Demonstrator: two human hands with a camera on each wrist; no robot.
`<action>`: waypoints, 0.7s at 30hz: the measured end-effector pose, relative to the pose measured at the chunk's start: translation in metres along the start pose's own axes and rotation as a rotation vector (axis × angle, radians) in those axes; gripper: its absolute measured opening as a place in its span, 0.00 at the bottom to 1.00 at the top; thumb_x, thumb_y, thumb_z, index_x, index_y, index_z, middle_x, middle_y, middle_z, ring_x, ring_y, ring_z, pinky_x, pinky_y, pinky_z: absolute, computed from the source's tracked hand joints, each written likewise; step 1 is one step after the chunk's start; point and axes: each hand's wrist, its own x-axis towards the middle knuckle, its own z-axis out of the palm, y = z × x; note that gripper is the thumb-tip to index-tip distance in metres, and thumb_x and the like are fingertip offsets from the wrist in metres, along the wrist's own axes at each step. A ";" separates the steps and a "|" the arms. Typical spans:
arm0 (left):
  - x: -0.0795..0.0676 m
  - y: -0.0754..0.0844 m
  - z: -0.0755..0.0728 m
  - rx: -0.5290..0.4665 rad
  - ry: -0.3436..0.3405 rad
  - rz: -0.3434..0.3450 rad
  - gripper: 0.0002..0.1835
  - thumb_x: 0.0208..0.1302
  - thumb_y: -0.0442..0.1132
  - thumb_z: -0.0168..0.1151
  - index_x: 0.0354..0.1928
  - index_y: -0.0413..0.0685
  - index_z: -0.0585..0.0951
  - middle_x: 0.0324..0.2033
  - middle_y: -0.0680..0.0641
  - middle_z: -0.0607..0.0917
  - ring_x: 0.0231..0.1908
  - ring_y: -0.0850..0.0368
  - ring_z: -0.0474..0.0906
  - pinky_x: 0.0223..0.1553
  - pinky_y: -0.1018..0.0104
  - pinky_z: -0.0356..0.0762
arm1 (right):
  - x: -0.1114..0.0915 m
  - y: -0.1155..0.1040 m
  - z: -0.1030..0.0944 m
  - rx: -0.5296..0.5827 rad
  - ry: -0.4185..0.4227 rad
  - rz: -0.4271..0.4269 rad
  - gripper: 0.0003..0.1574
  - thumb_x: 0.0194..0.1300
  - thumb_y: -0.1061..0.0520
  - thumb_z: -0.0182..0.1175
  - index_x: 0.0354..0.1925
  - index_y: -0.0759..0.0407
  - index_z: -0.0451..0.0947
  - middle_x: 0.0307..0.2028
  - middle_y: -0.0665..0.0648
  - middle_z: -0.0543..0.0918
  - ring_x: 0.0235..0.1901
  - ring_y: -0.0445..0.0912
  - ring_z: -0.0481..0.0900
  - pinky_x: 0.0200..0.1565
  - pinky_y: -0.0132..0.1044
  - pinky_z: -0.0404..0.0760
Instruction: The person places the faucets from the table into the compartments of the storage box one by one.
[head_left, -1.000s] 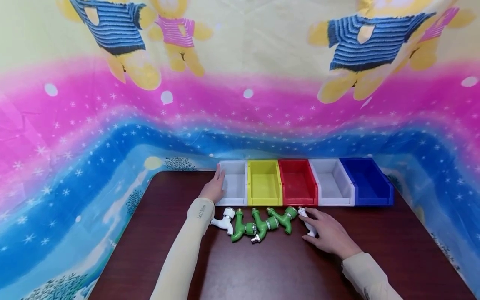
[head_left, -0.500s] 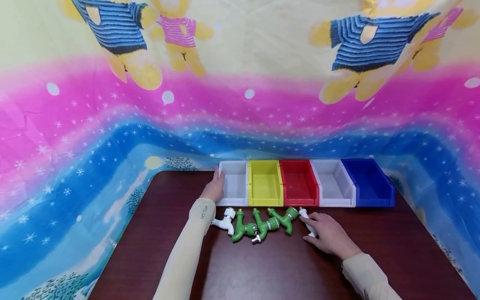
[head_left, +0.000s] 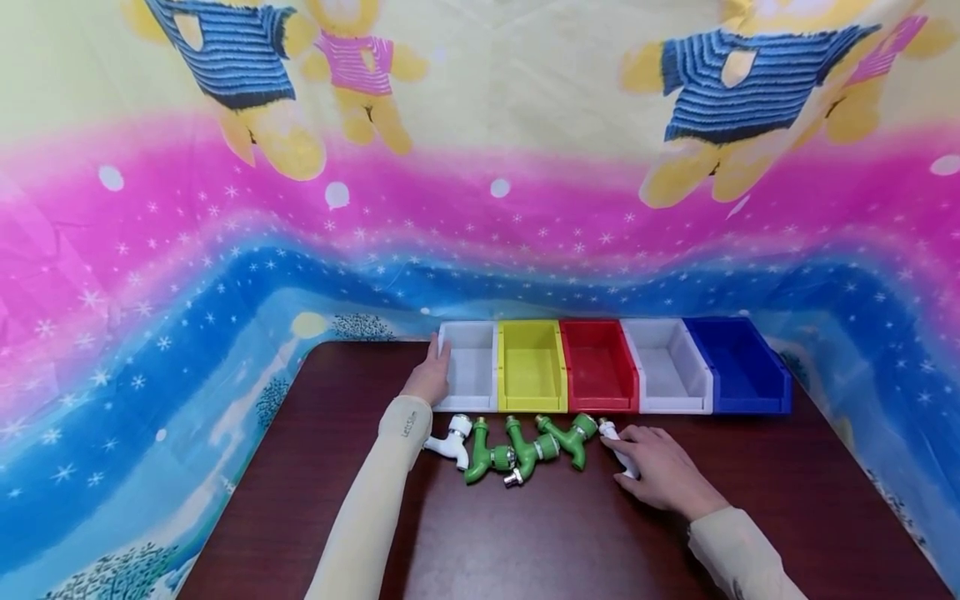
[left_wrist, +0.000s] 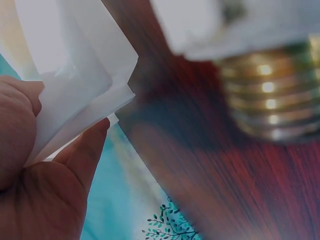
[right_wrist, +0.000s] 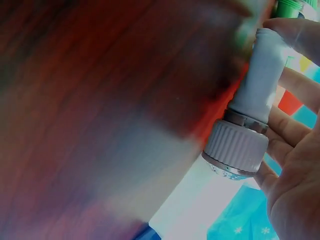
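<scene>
Right-end white tap, plastic-looking with a metal-threaded end [head_left: 621,454]: it lay in the right hand [head_left: 669,472], in front of the bins.
Its long axis slanted from the threaded end, near the bins, toward the person and rightward; thumb and fingers pinched it at the hand's left side, though overlap left the firmness of hold uncertain. Nearer hand: the right. The left hand [head_left: 427,381], well apart, gripped the side wall of the left-end white open-front plastic bin [head_left: 465,403]. Taps at the dark red-brown surface [head_left: 510,542]: five, comprising two white, including the left-end white tap [head_left: 454,446], and three green taps with ribbed knobs [head_left: 521,450]. Bins, side by side: five, comprising two white, including the second white bin [head_left: 675,405], one yellow bin [head_left: 532,403], one red bin [head_left: 602,404] and one blue bin [head_left: 752,402].
</scene>
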 end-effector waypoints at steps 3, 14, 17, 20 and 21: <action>0.000 0.001 0.000 -0.002 -0.003 -0.004 0.44 0.71 0.24 0.55 0.84 0.46 0.49 0.83 0.38 0.37 0.19 0.55 0.74 0.27 0.63 0.76 | -0.002 0.002 -0.004 -0.018 0.024 -0.032 0.36 0.53 0.47 0.78 0.62 0.49 0.85 0.50 0.55 0.84 0.52 0.53 0.79 0.65 0.62 0.71; 0.001 -0.002 0.001 -0.004 -0.001 0.015 0.44 0.71 0.23 0.55 0.84 0.46 0.48 0.83 0.37 0.38 0.19 0.55 0.74 0.26 0.65 0.76 | -0.002 0.006 -0.032 0.019 0.080 -0.028 0.39 0.54 0.51 0.78 0.66 0.48 0.82 0.54 0.59 0.83 0.58 0.58 0.77 0.64 0.68 0.70; 0.001 -0.001 0.000 -0.001 -0.004 0.010 0.44 0.71 0.23 0.55 0.84 0.46 0.48 0.83 0.37 0.38 0.19 0.55 0.73 0.26 0.65 0.75 | 0.000 0.009 -0.041 0.029 0.086 -0.009 0.40 0.55 0.51 0.78 0.67 0.48 0.81 0.56 0.61 0.83 0.60 0.60 0.77 0.65 0.70 0.68; 0.000 0.001 -0.001 -0.002 0.001 0.005 0.44 0.71 0.23 0.54 0.84 0.45 0.49 0.83 0.37 0.38 0.19 0.55 0.73 0.26 0.64 0.76 | 0.001 0.013 -0.048 0.046 0.106 0.003 0.41 0.55 0.52 0.78 0.68 0.49 0.80 0.58 0.63 0.82 0.61 0.62 0.76 0.65 0.72 0.67; -0.001 0.001 0.000 0.002 0.005 0.006 0.44 0.71 0.23 0.54 0.84 0.45 0.49 0.83 0.37 0.38 0.18 0.55 0.73 0.26 0.64 0.76 | 0.001 0.015 -0.051 0.055 0.114 0.008 0.41 0.56 0.53 0.78 0.68 0.49 0.80 0.59 0.64 0.82 0.62 0.63 0.75 0.65 0.73 0.66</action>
